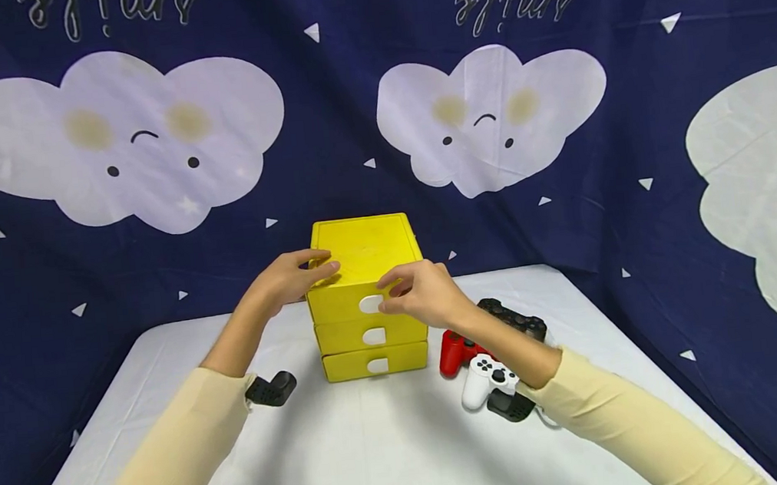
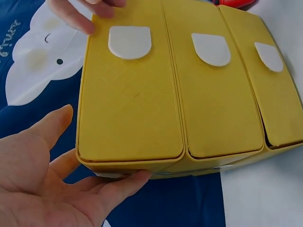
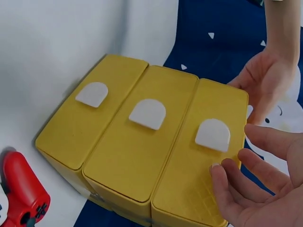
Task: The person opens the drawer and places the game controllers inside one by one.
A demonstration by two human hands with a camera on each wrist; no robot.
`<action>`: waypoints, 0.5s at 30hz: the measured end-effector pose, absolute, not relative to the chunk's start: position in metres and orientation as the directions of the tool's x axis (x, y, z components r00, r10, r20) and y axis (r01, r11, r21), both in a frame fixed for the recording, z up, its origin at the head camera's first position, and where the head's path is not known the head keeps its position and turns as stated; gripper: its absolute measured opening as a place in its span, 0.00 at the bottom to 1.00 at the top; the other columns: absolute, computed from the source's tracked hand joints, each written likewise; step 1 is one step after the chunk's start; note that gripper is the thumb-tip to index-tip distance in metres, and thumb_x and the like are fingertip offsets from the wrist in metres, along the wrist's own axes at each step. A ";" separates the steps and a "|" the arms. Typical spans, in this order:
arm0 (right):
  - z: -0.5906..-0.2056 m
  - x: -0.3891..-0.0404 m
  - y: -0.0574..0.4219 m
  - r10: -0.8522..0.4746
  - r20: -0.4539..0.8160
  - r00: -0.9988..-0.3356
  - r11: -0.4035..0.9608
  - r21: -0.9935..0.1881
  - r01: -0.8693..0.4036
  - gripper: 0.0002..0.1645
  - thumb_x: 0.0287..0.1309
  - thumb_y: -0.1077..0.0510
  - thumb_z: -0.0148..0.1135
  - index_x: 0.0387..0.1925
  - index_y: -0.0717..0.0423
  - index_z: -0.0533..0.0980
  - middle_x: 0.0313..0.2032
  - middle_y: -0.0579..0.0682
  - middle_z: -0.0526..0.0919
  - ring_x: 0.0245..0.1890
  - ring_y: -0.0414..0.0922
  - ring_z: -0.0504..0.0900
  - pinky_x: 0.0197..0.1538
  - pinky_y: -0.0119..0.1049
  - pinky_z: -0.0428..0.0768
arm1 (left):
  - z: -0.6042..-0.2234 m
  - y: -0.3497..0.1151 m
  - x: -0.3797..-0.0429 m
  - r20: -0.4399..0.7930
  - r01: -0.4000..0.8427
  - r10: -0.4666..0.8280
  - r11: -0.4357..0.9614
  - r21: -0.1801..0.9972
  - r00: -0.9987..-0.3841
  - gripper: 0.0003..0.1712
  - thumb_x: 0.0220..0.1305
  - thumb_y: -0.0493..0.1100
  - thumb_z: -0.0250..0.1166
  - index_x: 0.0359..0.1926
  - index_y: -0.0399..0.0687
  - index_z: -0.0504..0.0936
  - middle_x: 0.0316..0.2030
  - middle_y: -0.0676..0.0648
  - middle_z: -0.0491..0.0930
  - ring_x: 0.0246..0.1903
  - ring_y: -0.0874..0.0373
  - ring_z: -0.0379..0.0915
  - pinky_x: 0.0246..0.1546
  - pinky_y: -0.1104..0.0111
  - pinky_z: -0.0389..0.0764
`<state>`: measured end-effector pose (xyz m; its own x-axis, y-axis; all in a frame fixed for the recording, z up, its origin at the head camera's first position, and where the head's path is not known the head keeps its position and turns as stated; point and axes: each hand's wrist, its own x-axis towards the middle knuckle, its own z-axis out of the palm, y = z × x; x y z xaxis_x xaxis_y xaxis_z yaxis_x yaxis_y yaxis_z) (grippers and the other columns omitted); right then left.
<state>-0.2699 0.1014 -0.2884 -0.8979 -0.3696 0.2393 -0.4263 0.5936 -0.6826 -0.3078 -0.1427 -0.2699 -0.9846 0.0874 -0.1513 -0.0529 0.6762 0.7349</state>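
Note:
A yellow three-drawer box [image 1: 364, 244] stands on the white table, its drawers stacked and pushed in. Each drawer front carries a white rounded tab, the uppermost tab [image 1: 369, 304] being beside my right fingertips. At the box's upper left edge is my left hand [image 1: 287, 277]; in the left wrist view its fingers reach along the side wall and the thumb stands apart from it. My right hand [image 1: 429, 293] hovers at the top drawer front [image 3: 189, 184], fingers loosely bent with nothing between them. Whether its fingertips touch the drawer is hard to tell.
Right of the box lie a red game controller [image 1: 452, 352], a white one [image 1: 484, 382] and a black one [image 1: 520, 319], partly behind my right forearm. A dark blue curtain [image 1: 330, 124] with clouds hangs behind the white table [image 1: 352, 461].

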 end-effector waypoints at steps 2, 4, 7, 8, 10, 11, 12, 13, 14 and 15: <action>-0.290 -0.271 0.099 -0.373 0.239 -0.896 0.587 -0.687 -0.427 0.17 0.54 0.56 0.75 0.47 0.51 0.87 0.41 0.49 0.91 0.44 0.45 0.88 0.45 0.39 0.87 | -0.271 -0.145 -0.309 -0.166 -0.072 0.088 0.638 0.767 -0.982 0.38 0.72 0.60 0.62 0.77 0.54 0.64 0.79 0.40 0.54 0.74 0.40 0.59 0.69 0.49 0.73; -0.292 -0.273 0.097 -0.377 0.235 -0.896 0.582 -0.692 -0.427 0.17 0.55 0.56 0.75 0.47 0.51 0.87 0.42 0.49 0.91 0.44 0.46 0.88 0.45 0.38 0.87 | -0.273 -0.147 -0.311 -0.176 -0.083 0.096 0.605 0.792 -0.980 0.38 0.72 0.58 0.62 0.77 0.54 0.64 0.78 0.40 0.54 0.74 0.40 0.60 0.69 0.50 0.73; -0.294 -0.273 0.096 -0.378 0.227 -0.898 0.577 -0.701 -0.420 0.17 0.55 0.57 0.75 0.47 0.52 0.87 0.43 0.50 0.91 0.45 0.46 0.88 0.46 0.38 0.87 | -0.274 -0.150 -0.312 -0.190 -0.095 0.113 0.562 0.822 -0.975 0.36 0.73 0.56 0.62 0.76 0.53 0.65 0.78 0.40 0.56 0.73 0.42 0.61 0.69 0.51 0.73; -0.294 -0.273 0.096 -0.375 0.225 -0.899 0.577 -0.703 -0.416 0.17 0.55 0.57 0.75 0.47 0.52 0.87 0.43 0.50 0.91 0.45 0.46 0.88 0.46 0.38 0.87 | -0.274 -0.151 -0.313 -0.194 -0.098 0.118 0.553 0.828 -0.974 0.36 0.73 0.56 0.62 0.76 0.54 0.65 0.78 0.40 0.56 0.73 0.42 0.63 0.69 0.51 0.73; -0.295 -0.274 0.096 -0.371 0.219 -0.902 0.574 -0.710 -0.408 0.16 0.55 0.57 0.75 0.47 0.53 0.87 0.42 0.50 0.91 0.44 0.46 0.88 0.47 0.39 0.87 | -0.275 -0.153 -0.313 -0.200 -0.102 0.128 0.539 0.836 -0.971 0.35 0.73 0.55 0.62 0.76 0.55 0.65 0.78 0.40 0.57 0.71 0.43 0.66 0.68 0.52 0.74; -0.295 -0.274 0.096 -0.370 0.216 -0.903 0.572 -0.713 -0.405 0.16 0.55 0.58 0.75 0.47 0.53 0.87 0.42 0.50 0.91 0.44 0.46 0.88 0.47 0.39 0.87 | -0.275 -0.154 -0.313 -0.202 -0.102 0.132 0.535 0.839 -0.970 0.35 0.73 0.55 0.62 0.76 0.56 0.65 0.77 0.40 0.58 0.70 0.43 0.68 0.68 0.52 0.74; -0.295 -0.274 0.095 -0.370 0.212 -0.905 0.572 -0.716 -0.401 0.16 0.55 0.58 0.75 0.47 0.53 0.87 0.42 0.50 0.91 0.44 0.45 0.88 0.46 0.39 0.87 | -0.276 -0.155 -0.313 -0.203 -0.101 0.136 0.532 0.841 -0.970 0.35 0.73 0.55 0.63 0.76 0.56 0.65 0.77 0.40 0.58 0.68 0.43 0.69 0.67 0.52 0.75; -0.295 -0.274 0.095 -0.370 0.208 -0.905 0.570 -0.719 -0.398 0.16 0.55 0.58 0.75 0.47 0.53 0.87 0.43 0.50 0.91 0.43 0.45 0.88 0.46 0.39 0.88 | -0.276 -0.157 -0.313 -0.203 -0.097 0.146 0.530 0.843 -0.968 0.36 0.73 0.54 0.63 0.77 0.57 0.64 0.76 0.40 0.60 0.67 0.43 0.70 0.67 0.52 0.75; -0.296 -0.275 0.094 -0.372 0.205 -0.905 0.566 -0.723 -0.397 0.16 0.55 0.58 0.75 0.47 0.53 0.87 0.43 0.50 0.91 0.43 0.45 0.88 0.46 0.39 0.87 | -0.277 -0.159 -0.313 -0.202 -0.092 0.154 0.527 0.845 -0.967 0.36 0.73 0.54 0.63 0.77 0.58 0.64 0.76 0.40 0.61 0.67 0.43 0.71 0.67 0.52 0.75; -0.296 -0.276 0.094 -0.374 0.201 -0.906 0.563 -0.727 -0.393 0.16 0.56 0.58 0.75 0.47 0.53 0.87 0.43 0.50 0.91 0.43 0.45 0.88 0.47 0.39 0.87 | -0.277 -0.161 -0.313 -0.201 -0.089 0.161 0.522 0.848 -0.966 0.36 0.73 0.53 0.63 0.77 0.59 0.64 0.75 0.40 0.62 0.67 0.43 0.71 0.67 0.52 0.75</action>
